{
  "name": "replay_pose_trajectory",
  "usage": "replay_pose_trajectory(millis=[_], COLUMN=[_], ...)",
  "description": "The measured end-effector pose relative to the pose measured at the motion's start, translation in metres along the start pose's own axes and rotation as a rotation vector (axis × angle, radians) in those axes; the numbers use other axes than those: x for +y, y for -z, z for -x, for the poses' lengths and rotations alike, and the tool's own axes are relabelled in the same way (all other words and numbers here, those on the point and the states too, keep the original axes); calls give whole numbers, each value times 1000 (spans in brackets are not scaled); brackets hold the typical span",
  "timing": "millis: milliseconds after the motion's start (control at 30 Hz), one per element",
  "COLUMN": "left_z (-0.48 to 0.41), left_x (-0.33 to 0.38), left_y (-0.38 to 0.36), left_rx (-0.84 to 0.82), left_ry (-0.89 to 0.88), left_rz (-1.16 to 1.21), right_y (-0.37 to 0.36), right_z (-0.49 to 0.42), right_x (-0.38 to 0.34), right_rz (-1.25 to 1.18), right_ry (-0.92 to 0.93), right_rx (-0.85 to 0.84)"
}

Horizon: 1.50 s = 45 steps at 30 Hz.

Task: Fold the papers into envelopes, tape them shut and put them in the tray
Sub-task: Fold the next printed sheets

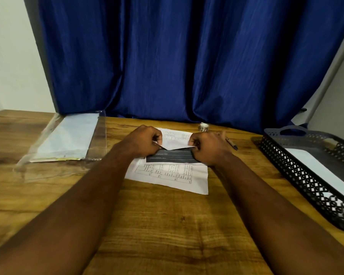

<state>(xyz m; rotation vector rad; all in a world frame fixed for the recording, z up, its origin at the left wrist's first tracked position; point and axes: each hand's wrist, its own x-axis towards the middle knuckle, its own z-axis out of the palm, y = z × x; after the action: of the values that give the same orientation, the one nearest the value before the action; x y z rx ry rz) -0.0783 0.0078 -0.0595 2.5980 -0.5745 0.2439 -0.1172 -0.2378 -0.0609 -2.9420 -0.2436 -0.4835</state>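
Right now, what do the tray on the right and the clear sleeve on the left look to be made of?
The tray is probably moulded plastic, dark and matte: its walls are a regular lattice of cut-outs with a handle slot. The clear sleeve looks like thin glossy plastic film: the table shows through it, and it catches glare.

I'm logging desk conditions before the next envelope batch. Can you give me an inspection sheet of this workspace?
Surface: wooden table.
Job's things: printed paper at centre, its far part folded over; tape roll behind it; black lattice tray at right holding a white sheet; paper stack in a clear sleeve at left.
Clutter: pen beside the right hand.
Grippers: left hand and right hand each pinch the folded flap.
Cables: nothing seen.
Surroundings: blue curtain behind the table; pale wall at left.
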Motion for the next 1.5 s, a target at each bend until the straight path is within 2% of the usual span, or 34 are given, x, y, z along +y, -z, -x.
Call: replay_pose_trajectory(millis=[167, 300, 400, 533, 633, 700, 833, 933, 1100, 1333, 1500], left_z=[-1, -3, -1, -3, -4, -4, -4, -1, -1, -6, -6], left_x=[2, -3, -1, 0, 1, 1, -2, 0, -9, -13, -10], left_y=[-4, -12, -14, -16, -15, -15, -17, -17, -16, -18, -19], left_rx=[-22, -20, -116, -266, -317, -324, -301, -151, -35, 105, -53], left_ry=[41, 55, 100, 108, 116, 115, 113, 130, 140, 50, 112], left_rz=[35, -89, -77, -185, -217, -227, -204, -99, -57, 93, -39], right_y=[2, -1, -11, -23, -25, -26, -24, -21, -30, -32, -31], right_z=[0, -1, -5, -13, -19, -22, -24, -25, -26, -20, -21], right_x=[-7, -16, -26, -39, -41, -38, -11, 9, 12, 18, 18], right_rz=[26, 23, -45, -132, -89, -49, -20, -2, -24, -82, -107], right_ry=[-57, -60, 5, 64, 77, 18, -170, -254, -244, -154, -144], right_rx=[42, 46, -78, -344, -422, -440, -424, -399, -349, -134, -206])
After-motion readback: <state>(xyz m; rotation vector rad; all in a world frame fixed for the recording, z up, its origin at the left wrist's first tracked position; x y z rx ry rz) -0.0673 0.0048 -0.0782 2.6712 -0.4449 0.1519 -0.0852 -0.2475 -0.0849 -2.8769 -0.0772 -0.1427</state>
